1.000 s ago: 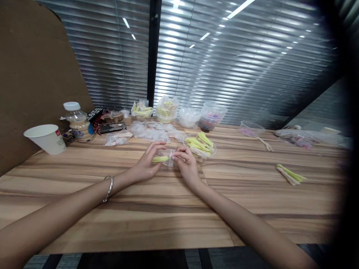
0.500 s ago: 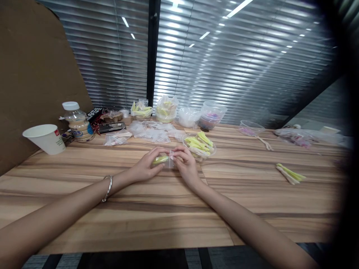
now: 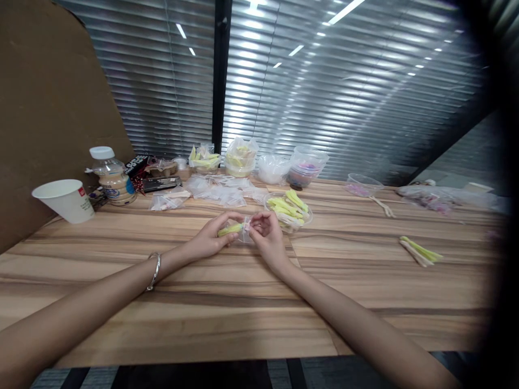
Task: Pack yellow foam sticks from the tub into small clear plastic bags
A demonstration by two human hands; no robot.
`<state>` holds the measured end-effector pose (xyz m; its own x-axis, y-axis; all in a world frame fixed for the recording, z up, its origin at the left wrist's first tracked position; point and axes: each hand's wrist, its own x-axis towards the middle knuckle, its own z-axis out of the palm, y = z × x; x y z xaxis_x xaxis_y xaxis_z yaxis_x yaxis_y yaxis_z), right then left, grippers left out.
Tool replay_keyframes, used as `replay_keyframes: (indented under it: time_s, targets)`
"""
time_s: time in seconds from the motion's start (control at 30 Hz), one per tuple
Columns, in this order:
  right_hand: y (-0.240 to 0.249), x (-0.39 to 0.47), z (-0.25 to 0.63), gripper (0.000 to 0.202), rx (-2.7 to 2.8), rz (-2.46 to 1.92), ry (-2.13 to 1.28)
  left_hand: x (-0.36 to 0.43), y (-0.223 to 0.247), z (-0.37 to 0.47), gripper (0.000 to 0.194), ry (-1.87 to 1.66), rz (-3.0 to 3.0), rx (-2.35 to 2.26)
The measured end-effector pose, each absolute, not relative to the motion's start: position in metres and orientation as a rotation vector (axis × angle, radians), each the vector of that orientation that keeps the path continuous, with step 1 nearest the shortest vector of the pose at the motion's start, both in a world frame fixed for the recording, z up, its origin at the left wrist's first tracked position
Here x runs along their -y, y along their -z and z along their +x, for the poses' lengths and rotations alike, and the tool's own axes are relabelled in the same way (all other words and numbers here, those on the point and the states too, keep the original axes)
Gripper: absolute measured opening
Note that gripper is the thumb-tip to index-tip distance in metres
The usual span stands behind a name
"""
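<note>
Between my hands, just over the table, is a small clear plastic bag (image 3: 245,236) with a yellow-green strip (image 3: 230,230) in it. My left hand (image 3: 210,235) is closed around the bag's left part, thumb below and fingers above the strip. At the bag's right end, my right hand (image 3: 268,237) pinches the plastic near its edge between thumb and fingers. Right behind my right hand stands a clear bowl (image 3: 310,218) heaped with similar yellow strips (image 3: 288,207). Whether the bag's mouth is sealed is too small to tell.
At the left stand a paper cup (image 3: 67,202) and a capped bottle (image 3: 113,178). Flat clear bags (image 3: 223,190) lie behind my hands, with several filled bowls along the window blinds. On the right lie yellow and cream strips (image 3: 419,252) and a plastic lid-like dish (image 3: 364,185).
My right fingers have curled and shifted slightly along the bag's right end. The yellow strip now shows more and sits tilted, its left end lower. Both arms stay nearly in place.
</note>
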<state>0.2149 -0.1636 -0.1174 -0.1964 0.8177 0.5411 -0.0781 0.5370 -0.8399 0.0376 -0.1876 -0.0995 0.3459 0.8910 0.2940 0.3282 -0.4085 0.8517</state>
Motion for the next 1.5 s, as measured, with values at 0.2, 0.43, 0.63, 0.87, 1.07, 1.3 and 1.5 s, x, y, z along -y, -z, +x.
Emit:
replay_keyframes:
  time_s: [0.2, 0.43, 0.63, 0.87, 1.07, 1.3, 1.5]
  targets:
    - [0.117, 0.164, 0.216, 0.037, 1.718, -0.654, -0.951, 0.185, 0.102, 0.038, 0.047, -1.05, 1.719, -0.928]
    - [0.112, 0.164, 0.218, 0.038, 1.818, -0.644, -0.872, 0.185, 0.1, 0.037, 0.055, -1.11, 1.791, -0.974]
    - [0.116, 0.162, 0.217, 0.029, 1.779, -0.651, -0.91, 0.182, 0.102, 0.035, 0.059, -1.09, 1.881, -1.049]
    - [0.121, 0.162, 0.217, 0.024, 1.717, -0.646, -0.975, 0.183, 0.101, 0.035, 0.06, -1.102, 1.88, -1.037]
    - [0.124, 0.159, 0.218, 0.021, 1.716, -0.656, -0.944, 0.184, 0.101, 0.036, 0.064, -1.07, 1.829, -1.018]
    - [0.125, 0.16, 0.219, 0.014, 1.717, -0.694, -0.898, 0.185, 0.099, 0.037, 0.061, -1.025, 1.862, -1.017]
    - [0.125, 0.16, 0.22, 0.013, 1.742, -0.728, -0.856, 0.186, 0.098, 0.037, 0.059, -0.985, 1.955, -1.034]
